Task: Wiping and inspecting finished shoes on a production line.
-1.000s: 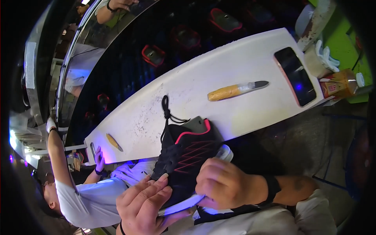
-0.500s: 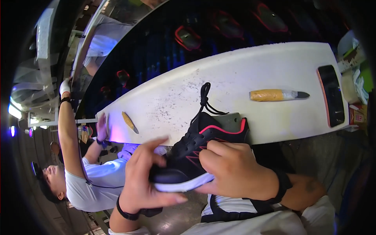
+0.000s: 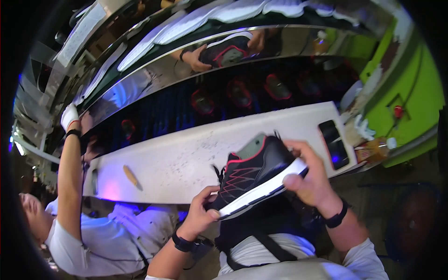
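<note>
A black sneaker (image 3: 254, 175) with red zigzag lines, a red-edged collar and a white sole is held over the near edge of the white board. It lies tilted on its side, toe to the left, with the white sole edge toward me. My left hand (image 3: 198, 215) is closed around the toe, its thumb on the sole's front edge. The heel is gripped by my right hand (image 3: 310, 175), thumb pressed on the white sole and fingers behind the heel. A grey insert shows in the shoe's opening, and black laces hang at its far side.
The white board (image 3: 154, 158) carries a yellow-handled knife (image 3: 132, 177) and a black phone (image 3: 333, 144). Beyond it, a dark recess holds several red-rimmed shoes (image 3: 239, 92). Several white soles (image 3: 186, 23) line the shelf above. A co-worker's white-gloved hand (image 3: 70, 117) reaches up at left. A bottle (image 3: 375, 149) stands right.
The sneaker has been turned so its sole edge faces me. My left hand has closed on the toe, and my right hand has shifted to the heel. The view has swung up and right.
</note>
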Available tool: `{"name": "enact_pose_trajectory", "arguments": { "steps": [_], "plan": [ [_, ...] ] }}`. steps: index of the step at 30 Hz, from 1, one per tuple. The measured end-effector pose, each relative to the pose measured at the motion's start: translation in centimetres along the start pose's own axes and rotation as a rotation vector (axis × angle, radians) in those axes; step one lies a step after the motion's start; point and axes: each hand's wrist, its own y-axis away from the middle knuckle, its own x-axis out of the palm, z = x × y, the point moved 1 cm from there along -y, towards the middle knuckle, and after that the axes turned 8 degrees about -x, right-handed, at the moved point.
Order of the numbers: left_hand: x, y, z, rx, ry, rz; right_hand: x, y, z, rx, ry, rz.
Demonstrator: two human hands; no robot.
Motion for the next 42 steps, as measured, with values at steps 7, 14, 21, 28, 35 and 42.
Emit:
{"name": "enact_pose_trajectory", "arguments": {
  "steps": [7, 14, 21, 28, 35, 42],
  "plan": [
    [5.3, -6.3, -16.0, 0.707, -0.847, -0.16, -0.1, -7.5, 1.9, -0.162, -0.379, 0.182],
    [4.2, -5.5, -19.4, 0.266, -0.987, -0.179, 4.9, -6.9, 0.5, -0.145, -0.407, 0.11],
    [2.2, -5.7, -17.6, 0.263, -0.86, -0.142, 7.3, -7.2, 0.7, -0.199, -0.204, -0.108],
    [0.0, -6.1, -15.6, 0.303, -0.738, -0.167, 7.8, -7.1, -2.4, -0.004, -1.096, -0.52],
    [2.3, -6.2, -16.3, 0.475, -0.937, -0.195, 7.5, -7.0, 0.9, -0.245, -0.304, -0.208],
    [5.9, -6.9, -17.7, 0.516, -1.101, -0.199, 4.2, -6.1, 1.3, -0.188, -0.148, -0.061]
  ]
}}
